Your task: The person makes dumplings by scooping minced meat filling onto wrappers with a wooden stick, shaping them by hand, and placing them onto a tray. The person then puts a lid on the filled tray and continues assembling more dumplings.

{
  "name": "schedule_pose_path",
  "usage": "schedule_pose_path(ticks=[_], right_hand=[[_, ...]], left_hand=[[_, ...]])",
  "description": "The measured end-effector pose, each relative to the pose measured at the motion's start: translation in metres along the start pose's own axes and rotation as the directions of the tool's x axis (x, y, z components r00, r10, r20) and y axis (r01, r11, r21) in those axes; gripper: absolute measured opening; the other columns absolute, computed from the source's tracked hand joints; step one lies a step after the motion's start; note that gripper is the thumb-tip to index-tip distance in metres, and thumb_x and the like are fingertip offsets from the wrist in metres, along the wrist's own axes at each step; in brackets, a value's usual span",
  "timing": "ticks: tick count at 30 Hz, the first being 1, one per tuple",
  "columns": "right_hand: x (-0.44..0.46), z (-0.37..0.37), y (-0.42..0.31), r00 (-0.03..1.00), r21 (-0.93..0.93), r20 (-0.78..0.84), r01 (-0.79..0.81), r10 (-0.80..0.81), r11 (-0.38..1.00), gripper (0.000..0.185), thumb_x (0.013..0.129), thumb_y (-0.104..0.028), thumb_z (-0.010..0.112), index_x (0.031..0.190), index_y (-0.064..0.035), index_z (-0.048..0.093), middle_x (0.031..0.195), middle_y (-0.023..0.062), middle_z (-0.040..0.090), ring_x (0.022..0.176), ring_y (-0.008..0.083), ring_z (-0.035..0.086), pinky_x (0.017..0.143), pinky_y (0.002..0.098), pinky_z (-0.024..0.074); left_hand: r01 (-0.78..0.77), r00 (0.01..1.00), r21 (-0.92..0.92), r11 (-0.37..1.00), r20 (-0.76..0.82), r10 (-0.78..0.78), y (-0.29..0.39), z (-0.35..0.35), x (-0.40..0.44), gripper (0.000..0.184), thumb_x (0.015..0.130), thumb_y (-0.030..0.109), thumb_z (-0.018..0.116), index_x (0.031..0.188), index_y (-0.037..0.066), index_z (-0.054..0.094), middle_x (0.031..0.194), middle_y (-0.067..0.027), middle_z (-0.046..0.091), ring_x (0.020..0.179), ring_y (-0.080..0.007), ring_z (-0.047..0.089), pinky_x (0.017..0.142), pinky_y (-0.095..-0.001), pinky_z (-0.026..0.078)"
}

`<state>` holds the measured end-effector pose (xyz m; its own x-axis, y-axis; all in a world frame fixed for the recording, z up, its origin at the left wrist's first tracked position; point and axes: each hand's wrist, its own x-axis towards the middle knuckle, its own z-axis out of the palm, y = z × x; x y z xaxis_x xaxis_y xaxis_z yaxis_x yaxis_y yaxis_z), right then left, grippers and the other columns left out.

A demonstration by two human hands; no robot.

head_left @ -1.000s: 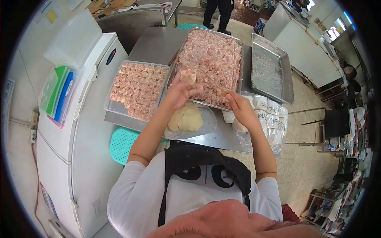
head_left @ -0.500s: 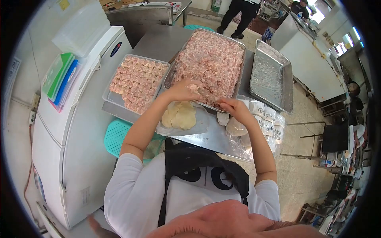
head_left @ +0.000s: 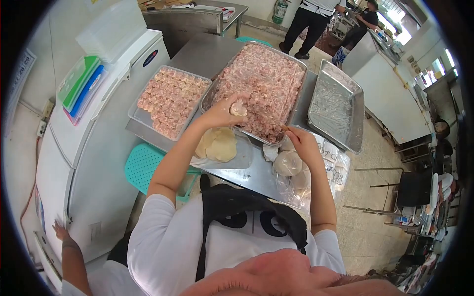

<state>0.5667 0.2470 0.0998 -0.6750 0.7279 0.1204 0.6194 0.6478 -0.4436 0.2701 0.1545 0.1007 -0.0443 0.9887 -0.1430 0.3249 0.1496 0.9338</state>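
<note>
My left hand (head_left: pixel 222 112) is curled around a small meat-filled dumpling (head_left: pixel 238 108), held above the near left side of a metal tray (head_left: pixel 203 105) heaped with minced meat (head_left: pixel 261 84). My right hand (head_left: pixel 302 142) pinches a thin, brownish tool (head_left: pixel 285 128) at the tray's near right corner; the tool's far end is hard to make out. Below my left hand, a stack of round, pale dumpling wrappers (head_left: pixel 218 145) lies on a plastic sheet. To the left, a clear plastic tray (head_left: pixel 135 112) holds rows of filled dumplings (head_left: pixel 170 98).
An emptied metal tray (head_left: pixel 338 106) stands at the right. Bagged wrapper stacks (head_left: pixel 291 165) lie near my right forearm. A white freezer (head_left: pixel 108 148) and a turquoise stool (head_left: pixel 143 165) are at left. Another person's hand (head_left: pixel 60 231) touches the freezer; other people stand at the back.
My left hand has turned, bringing the filled dumpling into view. My right hand has shifted slightly right and down, away from the meat. Another person's arm has come in at the lower left.
</note>
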Motion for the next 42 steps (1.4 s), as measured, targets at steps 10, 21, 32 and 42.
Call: schedule_pose_path(ticks=[10,21,32,42], right_hand=[[0.003,-0.013,-0.042,0.962,0.067,-0.075,0.269,-0.264,0.961,0.026,0.092,-0.025,0.060,0.111,-0.0099,0.067,0.084,0.0146,0.063,0.069,0.0336,0.060,0.064,0.0383,0.0480],[0.007,0.006,-0.083,0.987,0.184,0.053,0.139,-0.151,0.973,0.024,0.094,-0.023,0.055,0.110,-0.0062,0.064,0.100,0.0202,0.065,0.090,0.0383,0.063,0.076,0.0424,0.0503],[-0.007,0.068,-0.084,0.982,0.564,0.010,-0.162,0.189,0.810,0.030,0.094,-0.018,0.059,0.117,0.0012,0.061,0.078,0.0038,0.063,0.066,0.0124,0.058,0.059,0.0256,0.0445],[-0.016,0.100,-0.127,0.915,0.743,0.069,-0.312,0.396,0.592,0.028,0.097,-0.022,0.056,0.117,-0.0046,0.064,0.065,-0.0052,0.049,0.049,0.0018,0.040,0.044,0.0176,0.0307]], left_hand=[[-0.117,0.989,0.327,0.938,-0.044,0.139,-0.021,0.003,0.005,0.063,0.070,0.032,0.082,0.121,0.003,0.058,0.117,-0.0160,0.063,0.110,-0.0242,0.058,0.098,-0.0343,0.043],[-0.107,0.992,0.101,0.989,-0.050,0.113,0.001,-0.021,-0.021,0.061,0.070,0.030,0.084,0.116,-0.001,0.060,0.112,-0.0172,0.064,0.106,-0.0248,0.059,0.097,-0.0343,0.043],[0.136,0.950,0.165,0.977,-0.300,-0.082,-0.139,-0.211,-0.126,0.062,0.072,0.029,0.077,0.124,0.003,0.056,0.105,-0.0155,0.064,0.093,-0.0248,0.061,0.080,-0.0344,0.048],[0.338,0.931,0.661,0.669,-0.341,-0.134,-0.186,-0.245,-0.152,0.069,0.072,0.024,0.068,0.134,0.003,0.044,0.108,-0.0246,0.061,0.098,-0.0385,0.060,0.083,-0.0433,0.048]])
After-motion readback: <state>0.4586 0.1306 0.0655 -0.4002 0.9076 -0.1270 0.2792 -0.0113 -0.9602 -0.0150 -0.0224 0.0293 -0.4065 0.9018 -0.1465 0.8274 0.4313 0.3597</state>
